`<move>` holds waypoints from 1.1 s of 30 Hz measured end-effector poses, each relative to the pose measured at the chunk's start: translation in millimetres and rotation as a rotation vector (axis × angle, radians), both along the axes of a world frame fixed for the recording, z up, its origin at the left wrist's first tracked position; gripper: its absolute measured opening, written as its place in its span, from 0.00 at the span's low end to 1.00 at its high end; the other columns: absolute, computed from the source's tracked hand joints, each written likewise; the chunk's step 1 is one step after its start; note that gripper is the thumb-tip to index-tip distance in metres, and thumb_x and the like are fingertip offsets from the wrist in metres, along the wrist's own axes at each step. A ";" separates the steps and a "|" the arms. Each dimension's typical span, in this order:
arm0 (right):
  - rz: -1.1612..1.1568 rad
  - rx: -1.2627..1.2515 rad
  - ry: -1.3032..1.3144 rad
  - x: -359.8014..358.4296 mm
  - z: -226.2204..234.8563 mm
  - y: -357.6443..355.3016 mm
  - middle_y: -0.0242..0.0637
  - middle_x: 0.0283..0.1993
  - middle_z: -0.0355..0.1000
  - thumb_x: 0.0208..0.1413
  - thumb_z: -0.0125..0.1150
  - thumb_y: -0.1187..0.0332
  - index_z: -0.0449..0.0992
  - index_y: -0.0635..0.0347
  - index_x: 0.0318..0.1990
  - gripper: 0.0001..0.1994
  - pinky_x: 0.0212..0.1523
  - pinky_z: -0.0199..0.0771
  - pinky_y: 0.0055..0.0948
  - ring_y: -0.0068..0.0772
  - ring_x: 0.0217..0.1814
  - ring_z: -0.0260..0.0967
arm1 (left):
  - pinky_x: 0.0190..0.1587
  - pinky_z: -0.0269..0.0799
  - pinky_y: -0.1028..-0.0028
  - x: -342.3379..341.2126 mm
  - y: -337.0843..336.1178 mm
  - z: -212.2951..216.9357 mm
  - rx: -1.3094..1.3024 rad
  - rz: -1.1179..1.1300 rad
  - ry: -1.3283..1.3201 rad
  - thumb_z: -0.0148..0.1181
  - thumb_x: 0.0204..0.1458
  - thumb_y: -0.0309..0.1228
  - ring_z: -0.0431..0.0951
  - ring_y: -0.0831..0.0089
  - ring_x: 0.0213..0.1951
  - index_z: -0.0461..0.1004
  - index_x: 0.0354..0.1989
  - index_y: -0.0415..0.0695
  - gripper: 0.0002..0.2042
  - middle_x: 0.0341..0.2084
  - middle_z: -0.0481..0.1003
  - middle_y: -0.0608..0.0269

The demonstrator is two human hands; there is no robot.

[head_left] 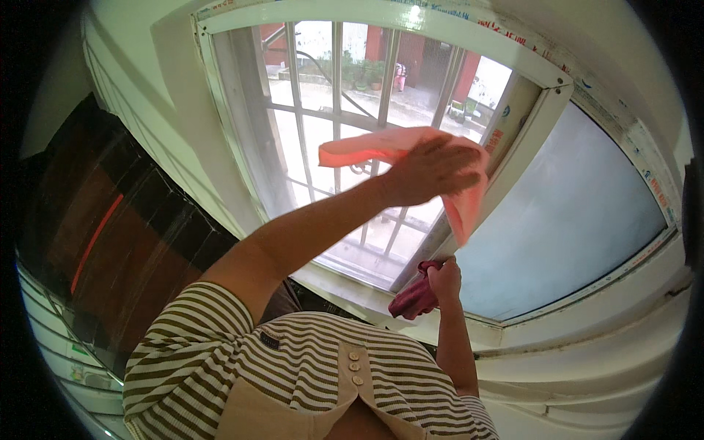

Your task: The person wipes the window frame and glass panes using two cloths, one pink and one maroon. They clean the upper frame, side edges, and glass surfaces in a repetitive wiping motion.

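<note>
My left hand [433, 173] reaches up across the window, its fingers closed over a thin pink cloth [359, 149]. One end of the cloth stretches out to the left and another hangs below the hand, near the upright frame between the panes. I cannot tell whether the cloth touches the glass. Lower down, my right hand [445, 281] grips a bunched maroon cloth [415, 298] beside the lower part of that upright. The window frame [253, 165] is white, with a clear pane on the left.
Metal bars [337, 73] stand behind the clear pane, with a yard beyond. A frosted pane [565, 220] fills the right side. Dark brown panels [95, 227] with a red strip are at the left. A pale ledge [587, 352] runs below the window at the right.
</note>
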State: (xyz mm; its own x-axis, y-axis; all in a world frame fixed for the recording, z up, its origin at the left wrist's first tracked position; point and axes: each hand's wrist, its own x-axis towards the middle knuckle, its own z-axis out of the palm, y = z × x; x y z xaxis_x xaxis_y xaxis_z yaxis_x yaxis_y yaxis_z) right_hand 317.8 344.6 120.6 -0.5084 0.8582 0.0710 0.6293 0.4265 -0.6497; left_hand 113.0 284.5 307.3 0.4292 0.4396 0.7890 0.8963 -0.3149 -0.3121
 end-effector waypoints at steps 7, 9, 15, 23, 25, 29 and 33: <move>-0.003 0.024 0.015 -0.2 -8.4 4.4 0.56 0.39 0.75 0.43 0.63 0.67 0.69 0.67 0.44 0.20 0.45 0.74 0.48 0.59 0.42 0.74 | 0.61 0.57 0.56 -105.7 -55.6 -7.6 0.213 0.193 -0.090 0.63 0.46 0.28 0.65 0.58 0.61 0.69 0.56 0.55 0.25 0.60 0.65 0.60; -0.009 0.033 0.027 -1.5 -8.2 5.3 0.55 0.39 0.75 0.43 0.62 0.67 0.69 0.67 0.44 0.20 0.45 0.74 0.48 0.59 0.42 0.74 | 0.58 0.59 0.55 -142.1 -84.0 -5.8 0.270 0.340 -0.125 0.60 0.49 0.28 0.67 0.56 0.58 0.69 0.54 0.50 0.21 0.57 0.67 0.58; -0.058 0.039 0.004 -3.5 -6.6 0.2 0.54 0.39 0.75 0.43 0.62 0.68 0.70 0.66 0.43 0.19 0.46 0.74 0.48 0.57 0.43 0.74 | 0.54 0.64 0.65 -193.5 -136.2 -23.6 0.692 0.412 -0.687 0.53 0.47 0.23 0.68 0.57 0.49 0.62 0.54 0.34 0.22 0.43 0.66 0.51; -0.036 0.049 -0.003 -8.6 -7.4 1.4 0.53 0.39 0.75 0.43 0.62 0.67 0.70 0.65 0.43 0.19 0.45 0.74 0.48 0.57 0.42 0.74 | 0.59 0.59 0.63 -125.9 -54.5 -44.5 0.901 0.187 -0.990 0.49 0.47 0.19 0.63 0.58 0.56 0.55 0.60 0.36 0.28 0.53 0.61 0.51; -0.027 0.045 0.000 -8.7 -9.0 2.9 0.53 0.39 0.75 0.43 0.63 0.66 0.70 0.65 0.43 0.19 0.45 0.74 0.48 0.57 0.42 0.74 | 0.62 0.55 0.59 -70.9 -21.9 -57.0 0.773 0.195 -0.939 0.49 0.47 0.19 0.62 0.54 0.58 0.56 0.59 0.36 0.27 0.54 0.61 0.49; -0.022 0.018 0.009 -8.2 -12.7 5.5 0.53 0.39 0.75 0.42 0.63 0.66 0.69 0.65 0.43 0.20 0.44 0.74 0.48 0.57 0.42 0.74 | 0.65 0.45 0.45 23.6 1.6 -79.9 0.134 0.110 -0.617 0.55 0.44 0.22 0.57 0.50 0.64 0.60 0.61 0.49 0.30 0.60 0.58 0.47; -0.011 0.046 -0.019 -4.5 -18.4 8.1 0.53 0.38 0.75 0.43 0.62 0.65 0.69 0.65 0.42 0.19 0.44 0.74 0.48 0.58 0.42 0.74 | 0.64 0.46 0.40 64.7 2.1 -93.8 0.002 0.081 -0.256 0.62 0.45 0.33 0.59 0.55 0.65 0.70 0.55 0.63 0.24 0.64 0.56 0.52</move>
